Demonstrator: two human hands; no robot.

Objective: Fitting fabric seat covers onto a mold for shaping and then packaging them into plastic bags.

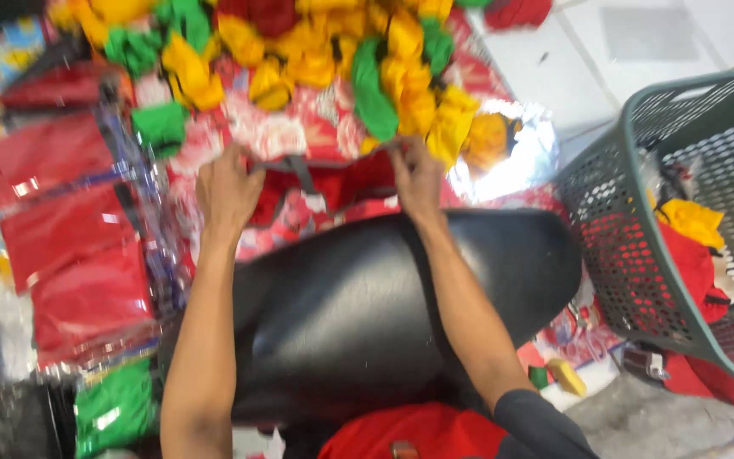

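Nearest the camera, one black cushion (367, 314) lies under both forearms. Beyond its far edge, the left hand (227, 191) and right hand (416, 180) each pinch one end of a single red fabric piece (333, 189) with a grey strap, fingers closed on the cloth. Behind it sits one heap of yellow, green and red cloth bundles (316, 51), too blurred to count. One grey mesh basket (639, 195) stands at right. Three bagged red pieces (61, 229) lie stacked at left.

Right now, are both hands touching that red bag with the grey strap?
Touching. The head view shows the left hand and the right hand each gripping an end of the red bag, fingers closed on its top edge.
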